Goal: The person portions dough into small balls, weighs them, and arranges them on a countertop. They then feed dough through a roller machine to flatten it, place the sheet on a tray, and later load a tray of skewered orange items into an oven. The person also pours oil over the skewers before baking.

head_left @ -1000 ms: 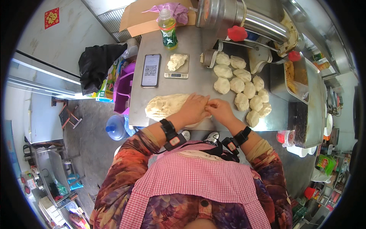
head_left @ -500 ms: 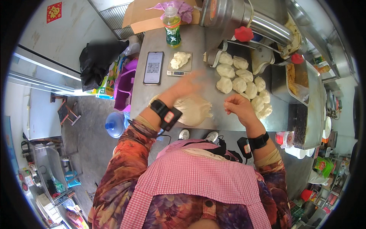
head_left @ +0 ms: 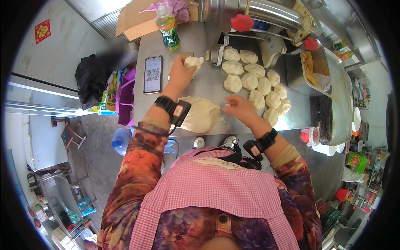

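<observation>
My left hand (head_left: 180, 76) is closed around a lump of dough (head_left: 193, 62) at the edge of the small kitchen scale (head_left: 175, 59), which the hand partly covers. A large slab of dough (head_left: 200, 116) lies on the steel table near its front edge, between my two forearms. Just right of that slab, my right hand (head_left: 242, 110) has its fingers drawn together in a pinch; a tiny pale bit seems to show at the fingertips, too small to name. Beyond it sit several rounded dough pieces (head_left: 250, 81) in a cluster.
A phone (head_left: 153, 75) lies left of the scale, and a green-labelled bottle (head_left: 168, 31) stands behind it. A steel machine with red knobs (head_left: 241, 23) takes up the back right. Right of the dough pieces are a metal pan (head_left: 310, 73) and stacked trays (head_left: 333, 116).
My left hand has gone to the scale and taken hold of the dough lump that lay on it. My right hand has shifted left, toward the large slab. The whole view has moved slightly.
</observation>
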Demonstrator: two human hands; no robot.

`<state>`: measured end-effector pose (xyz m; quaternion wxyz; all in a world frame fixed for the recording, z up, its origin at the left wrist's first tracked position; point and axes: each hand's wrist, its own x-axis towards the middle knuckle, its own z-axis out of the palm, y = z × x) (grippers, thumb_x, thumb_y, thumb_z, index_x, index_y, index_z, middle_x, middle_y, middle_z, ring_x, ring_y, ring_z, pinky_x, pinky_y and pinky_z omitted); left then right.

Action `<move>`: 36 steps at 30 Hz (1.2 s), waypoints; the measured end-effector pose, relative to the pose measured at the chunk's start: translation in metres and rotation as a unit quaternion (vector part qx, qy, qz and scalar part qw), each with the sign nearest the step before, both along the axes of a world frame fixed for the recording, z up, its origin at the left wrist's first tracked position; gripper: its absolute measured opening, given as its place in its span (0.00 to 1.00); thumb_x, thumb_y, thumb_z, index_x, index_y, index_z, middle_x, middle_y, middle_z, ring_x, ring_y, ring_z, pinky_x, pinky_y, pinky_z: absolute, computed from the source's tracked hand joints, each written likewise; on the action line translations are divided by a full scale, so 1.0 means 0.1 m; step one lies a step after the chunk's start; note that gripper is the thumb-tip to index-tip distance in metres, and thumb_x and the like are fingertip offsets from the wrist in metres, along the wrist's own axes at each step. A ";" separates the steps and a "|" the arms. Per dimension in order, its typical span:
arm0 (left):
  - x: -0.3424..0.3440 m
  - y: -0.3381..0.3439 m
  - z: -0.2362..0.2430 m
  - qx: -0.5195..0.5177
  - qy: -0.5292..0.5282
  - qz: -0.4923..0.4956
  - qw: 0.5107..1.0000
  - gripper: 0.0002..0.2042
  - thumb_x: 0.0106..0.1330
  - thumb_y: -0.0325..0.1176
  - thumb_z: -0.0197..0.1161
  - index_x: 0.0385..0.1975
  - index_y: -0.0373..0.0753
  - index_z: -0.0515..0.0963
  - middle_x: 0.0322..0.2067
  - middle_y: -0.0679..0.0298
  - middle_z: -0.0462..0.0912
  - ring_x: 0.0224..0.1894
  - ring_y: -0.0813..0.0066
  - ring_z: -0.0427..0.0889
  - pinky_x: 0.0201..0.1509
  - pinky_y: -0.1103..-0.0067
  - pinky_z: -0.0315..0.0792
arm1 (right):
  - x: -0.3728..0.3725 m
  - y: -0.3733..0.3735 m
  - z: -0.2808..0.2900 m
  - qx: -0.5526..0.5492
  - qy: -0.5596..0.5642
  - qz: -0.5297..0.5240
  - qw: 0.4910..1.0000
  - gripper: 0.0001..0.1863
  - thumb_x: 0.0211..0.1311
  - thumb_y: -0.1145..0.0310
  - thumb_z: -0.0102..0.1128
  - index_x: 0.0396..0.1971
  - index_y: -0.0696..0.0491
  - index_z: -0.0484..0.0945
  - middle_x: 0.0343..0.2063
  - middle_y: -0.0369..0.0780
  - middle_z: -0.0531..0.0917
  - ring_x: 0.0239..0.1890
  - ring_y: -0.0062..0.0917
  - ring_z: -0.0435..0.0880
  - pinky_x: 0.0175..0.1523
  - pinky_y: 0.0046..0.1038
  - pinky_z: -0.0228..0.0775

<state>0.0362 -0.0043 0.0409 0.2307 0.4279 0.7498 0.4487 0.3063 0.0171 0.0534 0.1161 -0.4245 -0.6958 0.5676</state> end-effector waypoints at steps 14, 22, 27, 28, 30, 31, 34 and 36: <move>0.65 -0.76 0.11 0.057 -0.595 -0.029 0.801 0.20 0.59 0.19 0.55 0.53 0.36 0.67 0.47 0.58 0.75 0.46 0.64 0.78 0.48 0.70 0.77 | -0.07 0.13 0.13 -0.311 0.164 -0.054 0.935 0.09 0.52 0.71 0.65 0.31 0.56 0.76 0.26 0.36 0.80 0.25 0.17 0.77 0.29 0.15 0.68; 0.73 -0.71 0.29 0.050 -0.717 -0.056 0.693 0.22 0.57 0.17 0.51 0.53 0.34 0.67 0.47 0.57 0.74 0.46 0.60 0.78 0.50 0.68 0.77 | -0.19 -0.01 0.71 0.159 0.180 0.080 0.968 0.15 0.52 0.73 0.65 0.41 0.55 0.76 0.33 0.35 0.79 0.37 0.20 0.79 0.43 0.21 0.72; 0.92 -0.73 0.49 0.044 -0.716 -0.175 0.675 0.20 0.62 0.26 0.56 0.54 0.34 0.65 0.48 0.58 0.73 0.48 0.64 0.77 0.51 0.69 0.76 | -0.17 -0.16 0.64 0.237 0.071 0.061 0.967 0.14 0.49 0.71 0.68 0.37 0.56 0.78 0.31 0.37 0.81 0.32 0.19 0.80 0.38 0.22 0.73; 0.98 -0.74 0.51 0.038 -0.664 -0.179 0.725 0.20 0.63 0.28 0.57 0.54 0.33 0.65 0.49 0.58 0.73 0.49 0.65 0.76 0.51 0.70 0.75 | -0.14 -0.13 0.64 0.136 0.054 0.000 0.989 0.13 0.49 0.71 0.68 0.35 0.56 0.78 0.31 0.37 0.81 0.31 0.19 0.81 0.37 0.22 0.73; 1.07 -0.76 0.52 -0.029 -0.635 -0.175 0.752 0.20 0.64 0.33 0.59 0.54 0.34 0.67 0.50 0.58 0.72 0.51 0.66 0.75 0.53 0.71 0.73 | -0.07 -0.09 0.62 0.140 0.038 -0.022 0.989 0.14 0.51 0.70 0.66 0.39 0.57 0.77 0.28 0.38 0.81 0.29 0.21 0.81 0.35 0.23 0.74; 1.09 -0.74 0.50 -0.059 -0.622 -0.181 0.760 0.20 0.64 0.35 0.60 0.53 0.35 0.67 0.51 0.58 0.72 0.52 0.67 0.74 0.53 0.71 0.72 | -0.03 -0.07 0.62 0.144 0.031 -0.031 0.989 0.15 0.53 0.70 0.66 0.40 0.57 0.76 0.27 0.38 0.81 0.27 0.21 0.81 0.34 0.23 0.74; 0.98 -0.56 0.37 -0.085 -0.469 -0.237 0.847 0.21 0.61 0.31 0.61 0.54 0.35 0.68 0.50 0.54 0.73 0.53 0.64 0.74 0.52 0.70 0.73 | 0.08 -0.01 0.61 -0.061 0.118 -0.080 0.988 0.18 0.56 0.70 0.63 0.46 0.58 0.72 0.34 0.41 0.80 0.34 0.24 0.82 0.38 0.23 0.75; 0.80 -0.38 0.22 0.011 -0.125 -0.233 0.964 0.24 0.58 0.34 0.61 0.55 0.35 0.68 0.54 0.50 0.69 0.58 0.57 0.69 0.58 0.65 0.67 | 0.20 0.05 0.60 -0.082 0.196 -0.123 0.969 0.21 0.58 0.70 0.60 0.51 0.57 0.68 0.40 0.42 0.78 0.39 0.26 0.81 0.42 0.25 0.75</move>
